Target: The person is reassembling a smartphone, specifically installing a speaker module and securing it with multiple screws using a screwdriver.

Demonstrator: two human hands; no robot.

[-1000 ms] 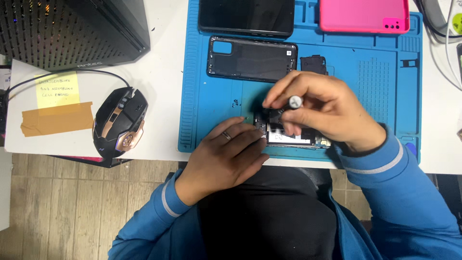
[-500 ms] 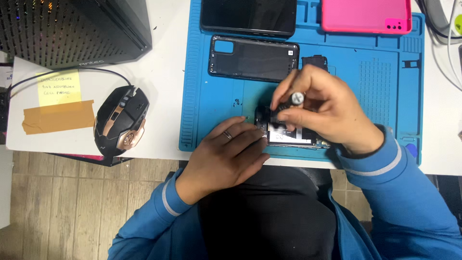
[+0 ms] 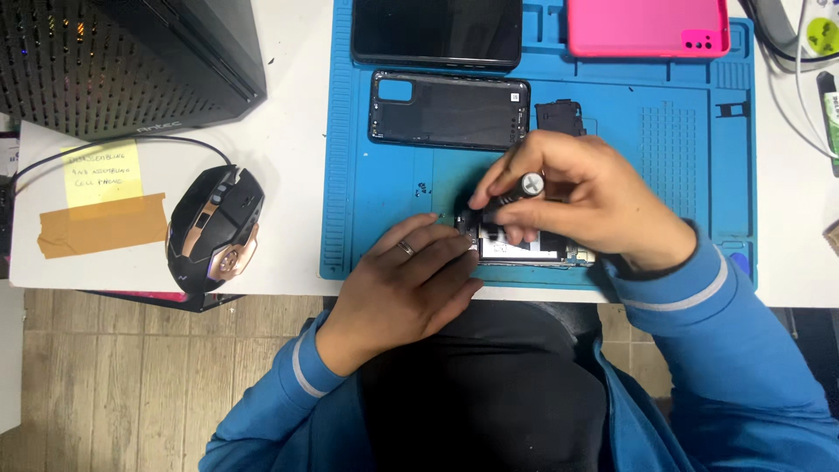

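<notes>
Little had moved since the earlier frames: the right hand (image 3: 577,205) had only tilted the screwdriver (image 3: 511,197) slightly, its round silver cap now facing up between thumb and fingers, and the left hand (image 3: 406,284) had stayed flat where it was.

From the head camera, the right hand was clamped around the short dark screwdriver, its tip set down on the opened phone (image 3: 524,249). The left hand, a ring on one finger, pressed down on the phone's left end, fingers together. The phone lay at the near edge of the blue mat (image 3: 384,175), mostly covered by both hands; a pale inner panel and small dark parts showed between them.

The mat was rubbery, with ridged strips and moulded compartments. On it lay a black plastic back cover (image 3: 450,109), a dark glossy phone (image 3: 437,31) and a pink case (image 3: 647,26). A black and copper mouse (image 3: 214,227) sat on the white table (image 3: 288,140), beside a yellow note (image 3: 103,173), brown tape (image 3: 100,225) and a perforated black computer case (image 3: 131,57). Wood-look flooring (image 3: 114,385) showed below.
</notes>
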